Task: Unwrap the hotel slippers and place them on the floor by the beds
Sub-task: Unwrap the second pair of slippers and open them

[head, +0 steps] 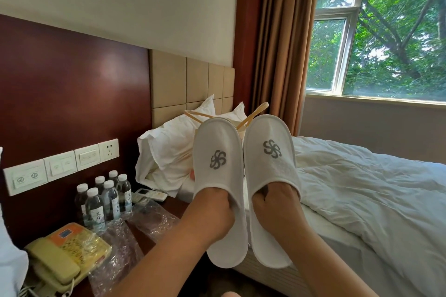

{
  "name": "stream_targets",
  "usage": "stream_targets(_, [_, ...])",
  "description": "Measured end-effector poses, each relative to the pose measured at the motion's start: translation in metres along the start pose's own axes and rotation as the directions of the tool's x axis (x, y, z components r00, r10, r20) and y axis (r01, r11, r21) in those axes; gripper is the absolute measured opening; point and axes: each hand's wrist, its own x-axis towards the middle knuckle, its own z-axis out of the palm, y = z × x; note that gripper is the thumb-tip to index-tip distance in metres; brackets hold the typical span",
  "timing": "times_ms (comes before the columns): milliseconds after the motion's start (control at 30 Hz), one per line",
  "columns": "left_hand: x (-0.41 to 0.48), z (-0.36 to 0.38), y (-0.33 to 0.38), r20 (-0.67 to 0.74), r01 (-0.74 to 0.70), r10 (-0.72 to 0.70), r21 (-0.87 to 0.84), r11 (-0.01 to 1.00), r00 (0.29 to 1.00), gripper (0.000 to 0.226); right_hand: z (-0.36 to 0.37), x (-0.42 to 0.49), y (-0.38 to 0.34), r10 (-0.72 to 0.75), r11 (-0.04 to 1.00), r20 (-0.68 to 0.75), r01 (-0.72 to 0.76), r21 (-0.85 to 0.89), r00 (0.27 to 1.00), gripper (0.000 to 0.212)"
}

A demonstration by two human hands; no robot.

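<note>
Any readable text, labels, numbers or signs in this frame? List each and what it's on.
No text reads clearly.
Left slipper: grey pinwheel logo, no words.
Right slipper: same logo, no words.
Water bottles: dark brush characters on labels, too blurred to read.
Phone: keypad and orange panel print, too small to read.
Wall switches: icons only, blurred.

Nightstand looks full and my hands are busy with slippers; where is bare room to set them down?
The nightstand is crowded: water bottles, telephone, crumpled plastic wrap and a remote cover it. The bed's head, behind the slippers, holds pillows and a bag. Free: the white duvet right of the pillows, toward the window wall.
</note>
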Motion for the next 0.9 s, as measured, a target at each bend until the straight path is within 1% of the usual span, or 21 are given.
stream_targets(167, [-0.004,-0.002,0.004,-0.009,-0.039,0.039,-0.072,0.997,0.999,0.036,-0.003,0.001,-0.001,-0.031,1.000,0.004,0.031,0.004,1.000,0.021])
stream_targets(333, [-0.004,-0.001,0.005,0.006,-0.024,0.024,-0.097,0.995,1.000,0.040,-0.005,0.002,-0.002,-0.042,0.999,0.030,0.042,0.007,0.999,0.020])
stream_targets(433, [-0.006,0.001,0.004,-0.071,-0.059,0.049,-0.143,0.988,0.996,0.033,-0.007,0.002,0.000,-0.054,0.998,0.047,0.053,0.013,0.997,0.017])
stream_targets(500, [-0.007,0.002,0.006,-0.103,-0.082,0.066,-0.159,0.984,0.992,0.028,-0.010,0.003,-0.001,-0.045,0.999,0.105,0.044,0.009,0.993,0.005])
stream_targets(600, [-0.002,0.005,0.007,-0.082,-0.066,0.056,-0.125,0.990,0.995,0.028,-0.015,0.003,-0.005,-0.002,0.999,0.236,-0.006,0.031,0.972,0.022])
stream_targets(700, [0.001,0.009,0.010,-0.040,-0.034,0.030,-0.095,0.995,0.999,0.032,-0.022,0.003,-0.006,-0.015,0.999,0.313,0.003,0.039,0.950,0.034])
stream_targets(800, [-0.002,0.017,0.014,-0.057,-0.047,0.040,-0.117,0.992,0.998,0.027,-0.024,0.002,-0.005,-0.009,0.995,0.363,0.043,-0.086,0.932,0.037])
stream_targets(867, [-0.007,0.023,0.015,-0.034,-0.071,0.067,-0.132,0.989,0.997,0.027,-0.025,-0.001,-0.005,-0.006,0.985,0.350,0.066,-0.159,0.937,0.035])
stream_targets(900, [-0.008,0.026,0.015,-0.017,-0.095,0.093,-0.144,0.985,0.996,0.028,-0.026,-0.003,-0.005,0.000,0.981,0.330,0.064,-0.184,0.944,0.039])
